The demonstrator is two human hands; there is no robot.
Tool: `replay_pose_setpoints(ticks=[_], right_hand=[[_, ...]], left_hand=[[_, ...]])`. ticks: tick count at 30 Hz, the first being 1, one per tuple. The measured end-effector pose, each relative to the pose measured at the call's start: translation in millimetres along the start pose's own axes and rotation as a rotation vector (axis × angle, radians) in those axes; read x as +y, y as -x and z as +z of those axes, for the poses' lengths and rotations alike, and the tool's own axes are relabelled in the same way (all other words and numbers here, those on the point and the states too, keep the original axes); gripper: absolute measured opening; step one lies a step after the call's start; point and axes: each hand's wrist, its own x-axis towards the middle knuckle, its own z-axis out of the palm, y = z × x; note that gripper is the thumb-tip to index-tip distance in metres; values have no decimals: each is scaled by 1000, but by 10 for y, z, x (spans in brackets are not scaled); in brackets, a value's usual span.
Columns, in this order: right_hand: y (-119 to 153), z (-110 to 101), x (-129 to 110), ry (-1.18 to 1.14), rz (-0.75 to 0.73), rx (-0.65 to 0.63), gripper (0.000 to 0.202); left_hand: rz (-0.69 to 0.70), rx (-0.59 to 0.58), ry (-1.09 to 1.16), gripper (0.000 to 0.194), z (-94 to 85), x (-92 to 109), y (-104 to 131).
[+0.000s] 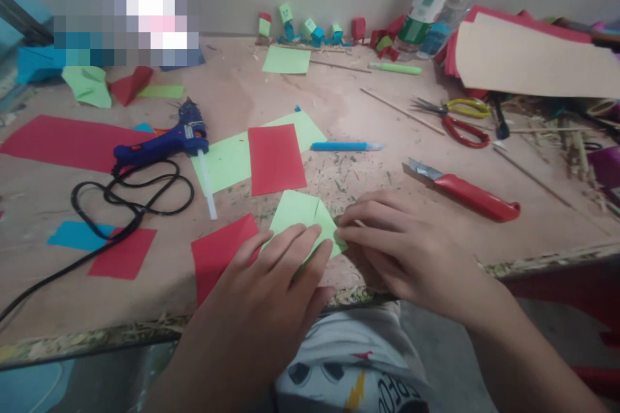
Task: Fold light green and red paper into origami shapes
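A light green sheet of paper [296, 208] with a crease near its top right lies at the table's front edge. My left hand [278, 264] rests flat across its lower part, fingers outstretched, pressing it down. At the sheet's right corner, my right hand [394, 239] has its fingers bent and held together on the paper; the thumb is mostly hidden. Partly under my left hand is a red piece of paper [220, 248]. Just beyond the green sheet, a red rectangle of paper [277, 158] overlaps a longer green strip [225, 161].
A blue glue gun [165, 142] with a looping black cord [133, 216] lies left. Rightward are a red utility knife [477, 197] with its blade out, scissors [465, 119] and a blue pen [343, 146]. Small paper figures [310, 29] and bottles [426, 13] stand at the back.
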Motion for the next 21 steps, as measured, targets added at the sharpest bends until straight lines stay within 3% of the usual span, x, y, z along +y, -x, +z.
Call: replay_pose_setpoints(ticks=[5,10,15,18,21], right_hand=[[-24,5,-28,11,87,17,18],[-97,25,-55,27,104,14,18],[-202,32,-96,-18,220,-9,14],[-276,-5,-142,-67,308,17,17],[-372,-99,-168,-246,402,-2,18]], left_hand=[[-24,13,37,37,-11,4,-43],[-41,-45,40,41,-62,13,-102],[-51,-87,52,36,-113,3,-70],[-21,-83,80,36,-212,-50,-17],[-13,16,122,31,-404,-163,-8]])
